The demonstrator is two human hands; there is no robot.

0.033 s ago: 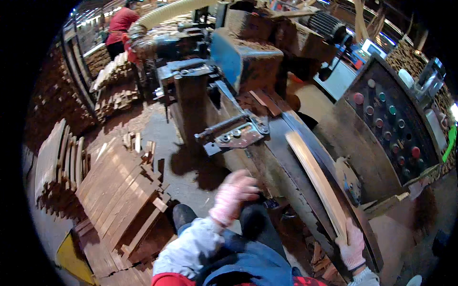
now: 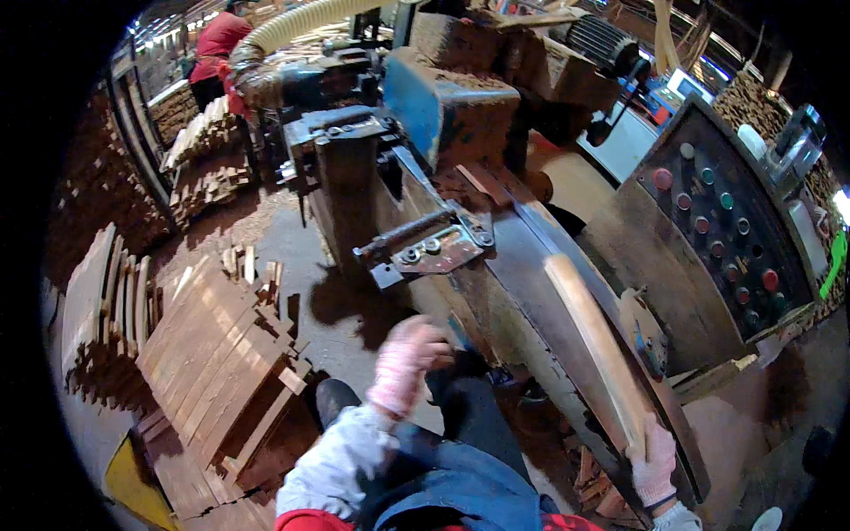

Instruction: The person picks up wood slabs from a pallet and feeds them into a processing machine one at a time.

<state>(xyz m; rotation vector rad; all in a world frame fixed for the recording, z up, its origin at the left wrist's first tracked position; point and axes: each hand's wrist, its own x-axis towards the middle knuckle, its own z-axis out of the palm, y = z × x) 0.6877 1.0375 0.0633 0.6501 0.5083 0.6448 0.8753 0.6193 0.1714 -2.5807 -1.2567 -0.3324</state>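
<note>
In a pinkish-white knit glove, my right hand (image 2: 653,462) grips the near end of a long, pale wooden strip (image 2: 595,341). The strip lies lengthwise along the dark metal bed (image 2: 522,288) of a woodworking machine, its far end short of the blue, dust-covered housing (image 2: 456,111). My left hand (image 2: 407,358), gloved alike, hangs in the air left of the bed, above my legs. Nothing shows in it; its fingers are loosely bent and slightly blurred. Ahead of it, a metal bracket with bolts (image 2: 425,248) juts from the bed's side.
Stacked wooden boards (image 2: 208,354) stand on the floor to my left, beside a yellow panel (image 2: 137,482). A slanted control panel with coloured buttons (image 2: 717,230) is at the right. A ribbed hose (image 2: 305,25) crosses the back; a person in red (image 2: 221,44) stands far left.
My left hand has drawn slightly left, its fingers more bent than before. The strip's far end has shifted a little right and nearer on the bed; my right hand still grips it.
</note>
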